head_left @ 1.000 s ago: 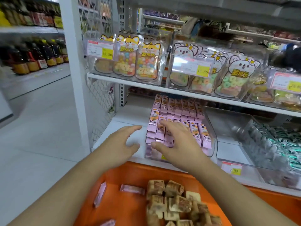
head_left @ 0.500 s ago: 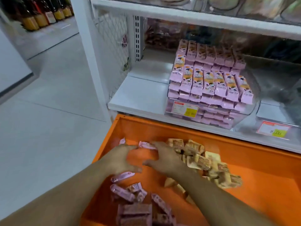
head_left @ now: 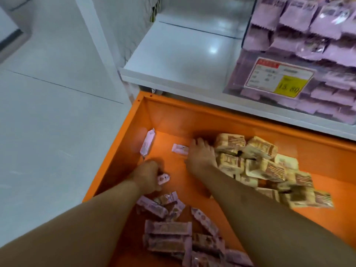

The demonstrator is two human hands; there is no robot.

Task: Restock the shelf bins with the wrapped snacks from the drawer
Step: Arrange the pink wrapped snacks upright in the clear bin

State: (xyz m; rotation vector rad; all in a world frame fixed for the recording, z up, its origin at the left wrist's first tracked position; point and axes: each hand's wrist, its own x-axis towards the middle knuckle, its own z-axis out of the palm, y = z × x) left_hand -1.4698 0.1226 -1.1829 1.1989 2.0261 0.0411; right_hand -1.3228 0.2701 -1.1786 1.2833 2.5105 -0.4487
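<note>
- Both forearms reach down into the orange drawer [head_left: 192,120], which stands pulled out below the white shelf [head_left: 183,54].
- Left hand [head_left: 148,175]: fingers curled under, gripping 1 pink wrapped snack [head_left: 163,178] whose end sticks out on the hand's right side. The hand sits near the drawer's left wall.
- Right hand [head_left: 200,155]: fingers extended and lying flat toward the drawer's back wall, with nothing visibly held. Its fingertips lie just beside a small pink packet [head_left: 180,148] on the drawer floor; whether they touch it cannot be told.
- The right side of the right hand lies against the pile of tan wrapped snacks [head_left: 260,164], which fills the drawer's middle and right.
- 1 loose pink bar [head_left: 148,143] leans against the left wall of the drawer, apart from both hands, beyond the left hand.
- A heap of pink wrapped bars [head_left: 173,236] lies at the near end of the drawer, between and beneath the 2 forearms.
- The clear shelf bin [head_left: 240,87] on the right of the shelf is stacked with pink packets and carries a price label [head_left: 279,78] with a yellow patch. It stands well apart from both hands.
- The image is blurred; print on the wrappers is unreadable.
</note>
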